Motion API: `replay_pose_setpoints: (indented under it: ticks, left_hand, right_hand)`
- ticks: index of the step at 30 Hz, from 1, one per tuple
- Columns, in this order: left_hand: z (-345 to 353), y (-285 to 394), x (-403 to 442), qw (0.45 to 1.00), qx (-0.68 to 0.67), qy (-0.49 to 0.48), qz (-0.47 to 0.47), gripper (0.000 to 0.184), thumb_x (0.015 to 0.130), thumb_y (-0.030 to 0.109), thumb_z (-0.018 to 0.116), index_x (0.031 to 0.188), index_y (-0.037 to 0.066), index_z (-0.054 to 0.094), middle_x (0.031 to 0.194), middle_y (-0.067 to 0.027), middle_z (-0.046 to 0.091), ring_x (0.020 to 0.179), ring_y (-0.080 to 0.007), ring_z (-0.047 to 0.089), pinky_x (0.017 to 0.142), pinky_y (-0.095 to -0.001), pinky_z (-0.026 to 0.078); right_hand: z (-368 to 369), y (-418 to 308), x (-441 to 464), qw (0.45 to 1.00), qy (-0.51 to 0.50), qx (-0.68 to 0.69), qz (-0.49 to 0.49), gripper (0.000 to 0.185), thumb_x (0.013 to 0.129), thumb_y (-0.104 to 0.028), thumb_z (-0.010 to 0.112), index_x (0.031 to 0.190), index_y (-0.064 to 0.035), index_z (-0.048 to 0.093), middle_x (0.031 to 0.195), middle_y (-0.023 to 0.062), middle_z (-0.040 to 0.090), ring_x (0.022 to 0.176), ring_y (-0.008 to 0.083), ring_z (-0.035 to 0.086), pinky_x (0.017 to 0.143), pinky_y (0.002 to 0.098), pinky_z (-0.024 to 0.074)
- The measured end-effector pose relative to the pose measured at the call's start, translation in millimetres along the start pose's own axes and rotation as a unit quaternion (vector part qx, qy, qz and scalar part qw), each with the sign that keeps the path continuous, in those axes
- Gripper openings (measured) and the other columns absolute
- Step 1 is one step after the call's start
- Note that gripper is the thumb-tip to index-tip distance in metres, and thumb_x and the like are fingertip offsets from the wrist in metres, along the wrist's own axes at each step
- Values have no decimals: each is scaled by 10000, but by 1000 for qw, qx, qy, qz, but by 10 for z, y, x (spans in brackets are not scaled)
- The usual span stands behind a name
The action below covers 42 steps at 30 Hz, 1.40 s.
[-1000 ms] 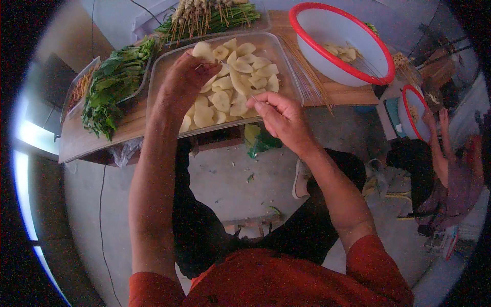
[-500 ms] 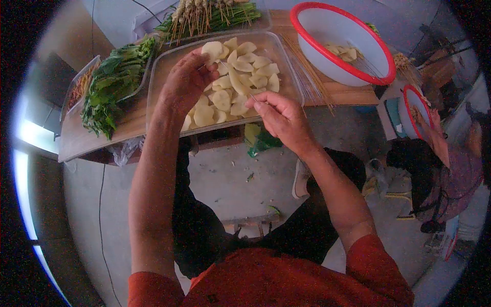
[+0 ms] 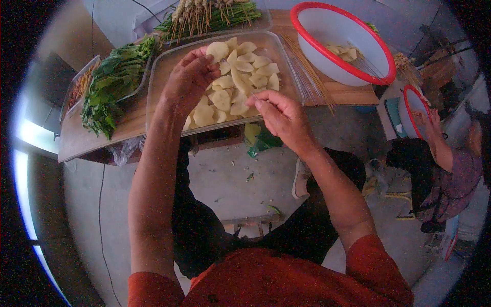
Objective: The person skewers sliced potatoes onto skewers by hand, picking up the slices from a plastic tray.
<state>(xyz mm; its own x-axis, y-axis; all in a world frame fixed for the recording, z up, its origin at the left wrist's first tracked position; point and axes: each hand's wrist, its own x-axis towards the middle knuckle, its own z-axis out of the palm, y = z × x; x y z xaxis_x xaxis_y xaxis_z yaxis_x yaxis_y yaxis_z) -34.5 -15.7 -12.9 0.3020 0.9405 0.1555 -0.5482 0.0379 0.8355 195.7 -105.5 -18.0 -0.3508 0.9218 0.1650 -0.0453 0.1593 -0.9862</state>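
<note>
My left hand [image 3: 193,77] pinches a round, pale potato slice [image 3: 218,50] by its edge, above the far left part of a clear plastic tray [image 3: 164,66]. My right hand [image 3: 279,113] grips the near end of a thin skewer [image 3: 254,96] between thumb and fingertips. A long potato slice [image 3: 238,79] appears to be threaded on that skewer, which points up and left toward the held slice. Whether the skewer's tip touches the round slice, I cannot tell. Many loose potato slices [image 3: 221,100] lie spread in the tray below both hands.
Bare skewers [image 3: 312,77] lie right of the tray, beside a red-rimmed white basin [image 3: 342,38] holding more slices. Leafy greens [image 3: 115,77] fill a left-hand tray. Skewered food [image 3: 204,15] lies behind. At far right, another person's arm [image 3: 439,138] reaches to a smaller basin [image 3: 413,110].
The round slice in my left hand has turned slightly and shifted a little right. My right hand has barely moved. The other person's arm at the far right has changed position.
</note>
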Motion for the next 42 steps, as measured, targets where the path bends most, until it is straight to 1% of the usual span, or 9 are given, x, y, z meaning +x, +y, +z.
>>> replay_pose_setpoints:
  ticks: [5,7,11,13,20,31,34,36,42]
  left_hand:
    - [53,-21,-10,999,1,32,-4,256,879,138,573,1118,62,523,1007,-90,597,944,-264,578,842,-389,482]
    - [185,5,-38,999,-4,50,-4,101,877,75,571,967,33,554,913,-46,596,788,-148,602,736,-282,531]
    - [126,-11,-10,999,-10,51,-6,108,873,77,578,969,32,554,902,-47,597,783,-148,602,729,-281,531]
    - [-1,-28,25,1000,10,15,-13,217,880,150,574,1077,65,538,1022,-75,590,949,-261,572,841,-383,479]
    - [-126,-52,31,999,-33,-42,7,255,881,178,575,1100,58,529,1039,-71,587,969,-250,564,865,-381,461]
    - [-138,-63,39,1000,-19,18,12,254,892,181,559,1110,59,517,1002,-64,591,895,-224,574,808,-356,475]
    - [-137,-58,37,999,-34,-14,16,245,890,176,560,1100,55,521,991,-60,594,888,-216,574,802,-352,475]
    - [-139,-65,36,999,-32,-5,15,248,889,174,561,1101,53,522,991,-58,594,889,-215,574,803,-353,476]
    - [-114,-56,39,1000,-13,21,6,278,880,184,574,1118,51,520,1005,-58,590,901,-214,572,813,-355,476]
  right_hand:
    - [-3,25,7,1000,3,-2,-6,193,943,-204,477,975,-51,591,623,-73,442,489,6,358,434,187,285]
    - [-1,10,6,1000,3,0,-1,190,943,-198,477,976,-50,591,629,-73,448,490,6,357,434,184,283]
    - [4,8,6,1000,9,-1,-5,194,943,-200,481,985,-46,590,633,-67,462,490,7,363,433,186,290]
    - [6,11,6,1000,13,0,-7,197,943,-203,482,989,-44,590,635,-66,466,490,8,365,433,186,292]
    - [30,11,13,999,24,-4,-21,187,933,-165,499,1000,-32,613,599,-80,416,464,-1,343,406,172,265]
    - [27,5,15,998,24,-51,-34,201,936,-191,488,977,-31,602,677,-52,508,523,23,403,486,198,356]
    - [16,25,22,997,29,-51,-43,186,928,-158,505,1001,-30,620,615,-84,428,471,-3,344,411,169,264]
    - [9,-5,13,998,21,-56,-16,194,929,-186,495,967,-32,607,667,-39,517,546,30,427,514,205,375]
    - [13,7,28,995,27,-85,-37,183,921,-167,502,955,-26,613,640,-41,488,547,31,431,512,210,373]
